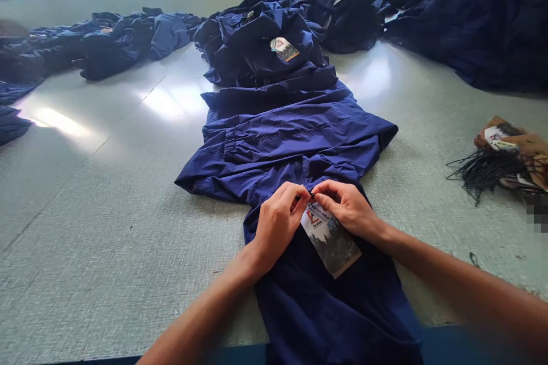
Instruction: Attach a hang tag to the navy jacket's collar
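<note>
A navy blue jacket lies across the table, its lower part hanging over the near edge. On it rests a printed hang tag with a forest picture and a red logo. My left hand and my right hand meet at the top of this tag. The fingertips of both are pinched together on a small black piece, which looks like the tag's cord or fastener. Most of that piece is hidden by the fingers.
More navy jackets are heaped behind, one with a hang tag on top. A dark blue pile stands at the back right, another garment pile at the back left. Loose tags with black cords lie at the right on the pale table.
</note>
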Demonstrator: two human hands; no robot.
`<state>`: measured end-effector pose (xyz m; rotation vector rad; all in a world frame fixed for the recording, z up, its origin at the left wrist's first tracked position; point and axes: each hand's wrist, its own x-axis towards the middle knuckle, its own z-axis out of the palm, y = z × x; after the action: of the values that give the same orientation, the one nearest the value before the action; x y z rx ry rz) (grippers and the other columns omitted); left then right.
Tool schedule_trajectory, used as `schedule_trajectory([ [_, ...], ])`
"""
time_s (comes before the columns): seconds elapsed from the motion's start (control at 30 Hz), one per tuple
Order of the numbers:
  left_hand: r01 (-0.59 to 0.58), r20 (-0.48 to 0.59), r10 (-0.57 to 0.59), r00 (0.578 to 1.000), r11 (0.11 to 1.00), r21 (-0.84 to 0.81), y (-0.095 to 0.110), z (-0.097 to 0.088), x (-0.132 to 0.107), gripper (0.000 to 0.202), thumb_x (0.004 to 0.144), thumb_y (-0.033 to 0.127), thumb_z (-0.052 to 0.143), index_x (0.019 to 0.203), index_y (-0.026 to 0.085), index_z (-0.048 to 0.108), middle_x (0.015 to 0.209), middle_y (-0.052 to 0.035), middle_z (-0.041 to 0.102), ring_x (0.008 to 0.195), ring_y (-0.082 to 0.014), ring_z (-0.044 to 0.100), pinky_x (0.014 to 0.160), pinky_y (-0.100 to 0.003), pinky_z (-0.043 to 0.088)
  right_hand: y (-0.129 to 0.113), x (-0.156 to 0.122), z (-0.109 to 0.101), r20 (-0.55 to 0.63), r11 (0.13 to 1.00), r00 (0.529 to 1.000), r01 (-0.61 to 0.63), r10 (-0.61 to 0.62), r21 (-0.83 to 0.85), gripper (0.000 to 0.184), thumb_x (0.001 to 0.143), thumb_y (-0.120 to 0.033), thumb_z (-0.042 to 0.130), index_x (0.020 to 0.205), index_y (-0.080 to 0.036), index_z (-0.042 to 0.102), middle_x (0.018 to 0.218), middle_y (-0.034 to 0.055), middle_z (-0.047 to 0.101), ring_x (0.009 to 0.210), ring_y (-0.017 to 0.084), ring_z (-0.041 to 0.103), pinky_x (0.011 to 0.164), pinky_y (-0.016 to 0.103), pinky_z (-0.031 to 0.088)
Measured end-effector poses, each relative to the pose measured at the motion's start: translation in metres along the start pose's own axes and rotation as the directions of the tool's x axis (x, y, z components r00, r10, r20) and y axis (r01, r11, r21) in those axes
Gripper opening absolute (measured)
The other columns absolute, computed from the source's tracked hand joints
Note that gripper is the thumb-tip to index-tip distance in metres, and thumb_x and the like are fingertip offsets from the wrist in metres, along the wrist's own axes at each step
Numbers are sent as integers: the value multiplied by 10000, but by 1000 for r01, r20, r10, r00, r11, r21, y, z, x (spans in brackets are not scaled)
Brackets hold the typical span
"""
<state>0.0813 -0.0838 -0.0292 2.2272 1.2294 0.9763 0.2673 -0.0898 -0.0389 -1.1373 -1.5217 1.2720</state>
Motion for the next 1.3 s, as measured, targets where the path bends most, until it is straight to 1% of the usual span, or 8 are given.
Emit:
schedule_trajectory([
  [0.1, -19, -10, 18, 1000, 999, -39, 0, 1, 0, 63, 955, 183, 600, 904, 190, 637, 870, -3, 671, 750, -118, 618, 702, -228, 484, -1, 1, -1, -8, 1000, 1000, -9, 9, -2, 196, 921, -345, 614, 951, -166, 687, 894, 43, 708, 783, 152, 651, 699, 275, 527],
  [0.3, 15, -27, -17, 999, 996, -86, 0, 2, 0, 63, 922, 171, 637, 949, 199, 686, 919, -20, 725, 752, -132, 649, 718, -249, 522, -2, 1, -1, -42, 999, 999, -31, 32, 15, 200, 913, -349, 627, 933, -169, 710, 890, 46, 725, 784, 155, 659, 711, 283, 530],
  [0.5, 45, -25, -48, 999, 991, -125, 3, 1, 2, 67, 896, 161, 648, 919, 197, 699, 923, -20, 743, 721, -127, 645, 709, -258, 528, -2, 0, 0, -50, 999, 998, -35, 37, 38, 198, 900, -354, 646, 931, -180, 736, 897, 45, 745, 792, 163, 680, 716, 290, 547],
  [0.67, 135, -2, -139, 990, 966, -221, 5, 2, 5, 25, 845, 182, 691, 853, 178, 714, 908, -36, 725, 663, -115, 602, 615, -242, 480, -2, 0, 1, -64, 999, 997, -40, 42, 35, 193, 889, -345, 663, 931, -184, 760, 896, 46, 756, 796, 170, 691, 716, 296, 553],
  [0.83, 205, 19, -209, 978, 933, -297, 6, 4, 6, 29, 800, 134, 670, 784, 157, 681, 904, -38, 680, 617, -88, 546, 571, -223, 450, -3, 0, 1, -43, 997, 998, -47, 50, 57, 177, 874, -334, 681, 916, -186, 770, 889, 42, 760, 803, 171, 692, 724, 296, 548],
  [1.03, 210, 32, -208, 978, 949, -235, 9, 4, 5, 80, 760, 98, 619, 741, 168, 586, 806, -3, 626, 617, -91, 514, 559, -211, 420, -5, -2, 3, 4, 1000, 1000, -23, 23, 9, 172, 899, -330, 646, 951, -189, 730, 875, 34, 727, 785, 158, 671, 697, 280, 545],
  [1.13, 206, 55, -198, 979, 955, -213, 9, 4, 5, 71, 765, 111, 605, 745, 173, 575, 783, 0, 613, 622, -96, 519, 556, -210, 414, -6, -4, 3, 25, 999, 999, -22, 23, -25, 177, 918, -335, 617, 958, -185, 700, 876, 33, 710, 770, 150, 655, 682, 271, 533],
  [1.3, 208, 102, -190, 976, 956, -209, 6, 1, 6, 54, 766, 124, 604, 747, 170, 584, 765, 8, 620, 604, -88, 506, 553, -206, 402, -3, -3, 2, 47, 998, 997, -55, 55, -3, 145, 895, -306, 619, 929, -179, 679, 831, 16, 688, 710, 132, 623, 629, 252, 500],
])
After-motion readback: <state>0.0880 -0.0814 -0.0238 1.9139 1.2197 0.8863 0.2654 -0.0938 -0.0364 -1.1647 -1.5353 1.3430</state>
